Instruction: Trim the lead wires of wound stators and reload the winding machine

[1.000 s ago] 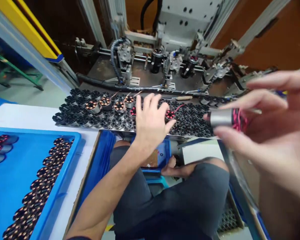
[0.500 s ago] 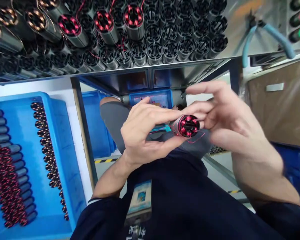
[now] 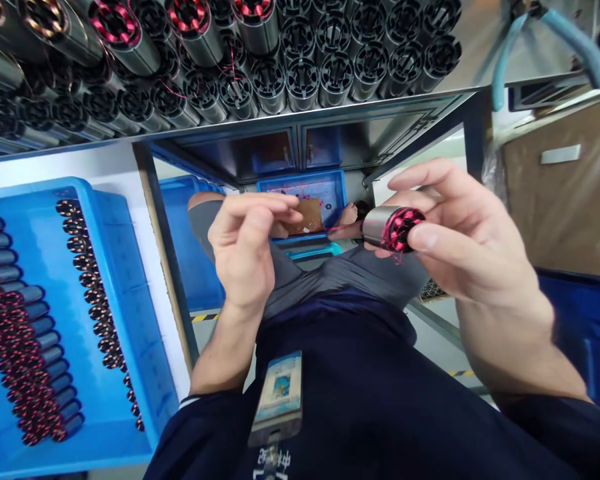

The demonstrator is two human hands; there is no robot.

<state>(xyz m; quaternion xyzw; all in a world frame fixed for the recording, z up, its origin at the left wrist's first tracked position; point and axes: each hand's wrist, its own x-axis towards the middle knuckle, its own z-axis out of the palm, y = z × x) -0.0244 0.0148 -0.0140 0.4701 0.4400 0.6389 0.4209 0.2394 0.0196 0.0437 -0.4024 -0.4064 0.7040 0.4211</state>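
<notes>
Red-wired motor stator [image 3: 394,228] is in your right hand [image 3: 467,243] in the head view, held tight between thumb and fingers, its coil end tipped toward you, likely so you can see the wires. 0.5 seconds ago your 2 hands were both on it; now your left hand [image 3: 245,247] has moved off, its fingers pinched, and I cannot tell if they hold anything.

White Chinese characters printed on the navy work shirt [image 3: 360,413] are cut off by the lower edge and cannot be fully read, and the badge [image 3: 280,390] on the chest shows no legible text.
</notes>
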